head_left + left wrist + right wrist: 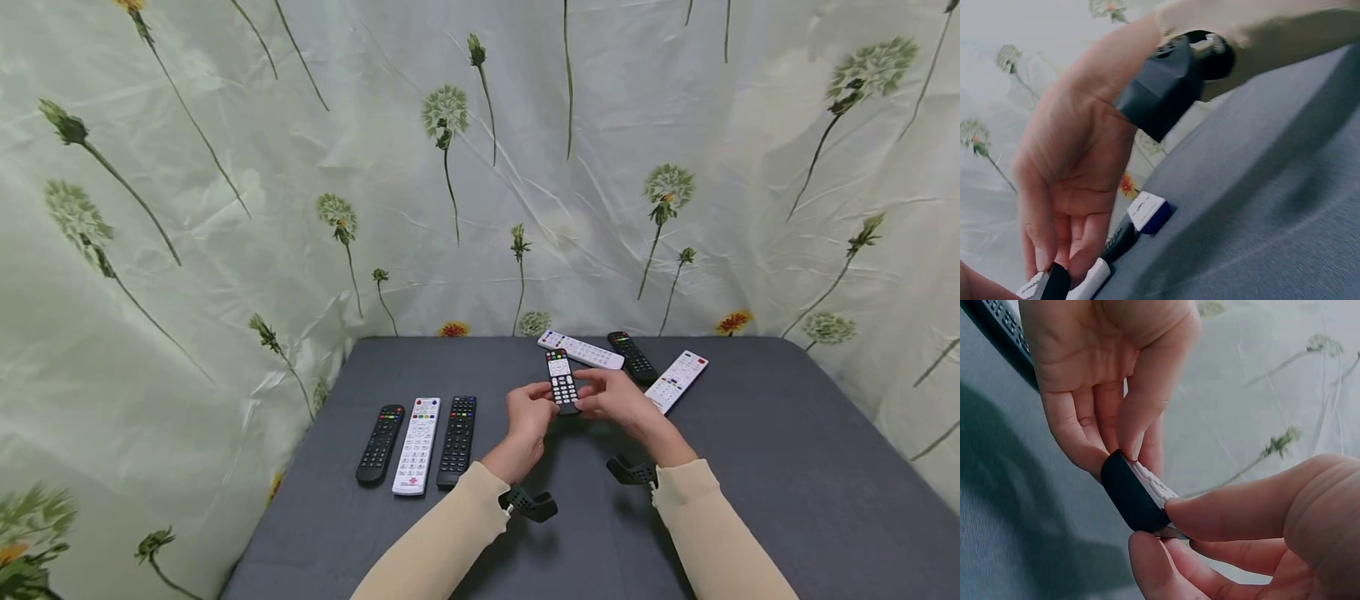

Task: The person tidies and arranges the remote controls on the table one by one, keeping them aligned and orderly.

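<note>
On a dark grey tabletop (817, 500), a black remote control with rounded ends (381, 444) lay nearest the left edge. Just beside it was a long white remote control (417, 446), followed by a slim black remote control (457, 442); the three were roughly parallel, their far ends leaning slightly right.

The left hand (528, 414), with a cream sleeve (435, 542) and a black wrist strap (528, 504), pinched the left side of a small black remote control with a white keypad (562, 379). This item was raised above the tabletop toward the far edge, tilted, with its keys facing the person.

Behind it, a white remote control (581, 350) lay slantwise along the far edge. The right hand (622, 404), similarly sleeved, gripped the held remote's right side, its thumb against the keypad side.

Beyond this hand, another black remote control (631, 355) reached toward the far edge, and a second slanting white remote control (678, 379), its near end partly hidden by the hand, lay toward the far right corner.
</note>
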Available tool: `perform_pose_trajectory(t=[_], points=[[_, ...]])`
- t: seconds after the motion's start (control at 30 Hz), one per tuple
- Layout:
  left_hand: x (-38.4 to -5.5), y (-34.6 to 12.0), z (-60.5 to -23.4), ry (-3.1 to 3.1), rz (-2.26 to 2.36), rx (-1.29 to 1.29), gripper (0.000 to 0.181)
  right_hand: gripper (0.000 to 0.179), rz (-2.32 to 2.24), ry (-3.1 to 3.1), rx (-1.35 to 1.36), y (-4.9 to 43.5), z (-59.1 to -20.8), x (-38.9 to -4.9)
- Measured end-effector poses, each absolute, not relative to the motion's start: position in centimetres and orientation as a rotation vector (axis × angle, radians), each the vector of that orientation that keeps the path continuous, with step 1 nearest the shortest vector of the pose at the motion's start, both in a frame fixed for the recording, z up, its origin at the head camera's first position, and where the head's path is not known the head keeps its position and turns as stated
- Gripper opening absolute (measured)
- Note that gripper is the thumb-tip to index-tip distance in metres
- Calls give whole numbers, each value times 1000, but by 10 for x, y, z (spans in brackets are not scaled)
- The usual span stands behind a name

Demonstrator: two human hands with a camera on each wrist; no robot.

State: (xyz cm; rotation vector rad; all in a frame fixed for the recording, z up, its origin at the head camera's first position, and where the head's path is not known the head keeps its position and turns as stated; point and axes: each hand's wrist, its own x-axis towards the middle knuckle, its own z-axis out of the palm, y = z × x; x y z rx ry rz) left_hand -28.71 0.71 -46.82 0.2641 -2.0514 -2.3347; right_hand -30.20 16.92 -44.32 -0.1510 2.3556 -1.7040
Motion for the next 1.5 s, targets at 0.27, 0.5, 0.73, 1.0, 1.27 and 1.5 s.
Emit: perform_pose_trajectory(t=[0.27,0.5,0.73,1.0,1.27,1.5], points=[[-264,-14,-461,-2178,-2196,135,51,73,-1757,2328,-191,153,-440,-283],[-238,-39,-467,-2337,-2083,97,51,88,-1781,2261,-177,132,-453,-262],[-223,-68,-468,-2372,-2179,60,52,97,-1786,2213,-159,110,-466,-251],[-219,-86,-462,-2420,-2276,201,56,95,-1762,2166,-198,91,-478,-247],[-220,-94,-461,-2400,-2393,328,60,91,-1651,2211,-273,75,-489,-250],[-220,-98,-458,-2333,-2427,276,63,94,-1591,2253,-343,64,-489,-257]])
